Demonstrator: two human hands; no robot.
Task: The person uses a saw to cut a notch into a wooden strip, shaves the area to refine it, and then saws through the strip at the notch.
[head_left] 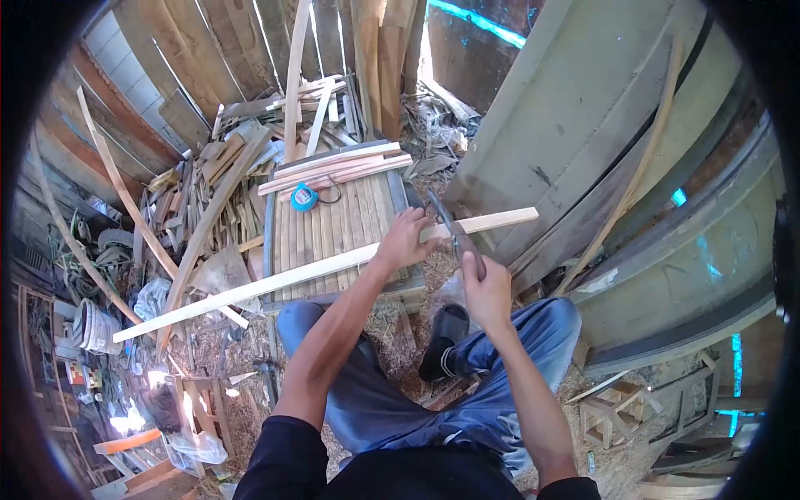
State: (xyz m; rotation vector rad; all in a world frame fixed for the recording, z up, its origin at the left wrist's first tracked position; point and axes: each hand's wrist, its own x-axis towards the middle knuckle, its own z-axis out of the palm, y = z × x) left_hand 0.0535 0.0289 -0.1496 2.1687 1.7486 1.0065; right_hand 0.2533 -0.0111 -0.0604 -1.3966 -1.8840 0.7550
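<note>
A long pale wooden strip (292,279) lies slantwise across a low slatted bench (333,218), its right end past the bench edge. My left hand (404,239) is closed on the strip near that edge, pressing it from above. In my right hand (485,287) is the dark handle of a saw (454,229), fingers wrapped round it. The saw's blade crosses the strip just right of my left hand; whether it has cut into the wood cannot be made out. On the bench, a blue tape measure (304,197) sits beside several thin reddish strips (342,167).
Scrap wood (237,158) is heaped behind and left of the bench. Long curved boards (204,225) lean at the left. Large panels (558,125) stand at the right. A small wooden frame (612,412) rests on the shavings-covered floor at the lower right.
</note>
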